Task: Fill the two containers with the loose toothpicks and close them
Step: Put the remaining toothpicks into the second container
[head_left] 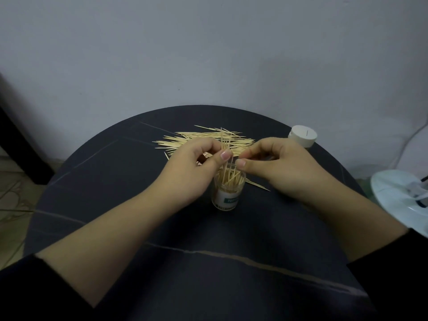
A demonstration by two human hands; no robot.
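A clear plastic container (pixel 228 193) with a white label stands upright and lidless in the middle of the dark round table (pixel 115 181); toothpicks fill much of it. My left hand (pixel 192 167) pinches a small upright bundle of toothpicks (pixel 224 141) just above its mouth. My right hand (pixel 275 165) is beside it, fingers curled, thumb and forefinger pinching at toothpicks lying across towards the bundle. A pile of loose toothpicks (pixel 199 137) lies behind the hands, and a few more toothpicks (pixel 258 184) lie under my right hand.
A white capped container (pixel 302 135) lies at the table's far right edge. A white fan base (pixel 403 198) with a cable stands off the table to the right. A wall rises close behind the table. A dark furniture leg (pixel 20 147) stands at the left.
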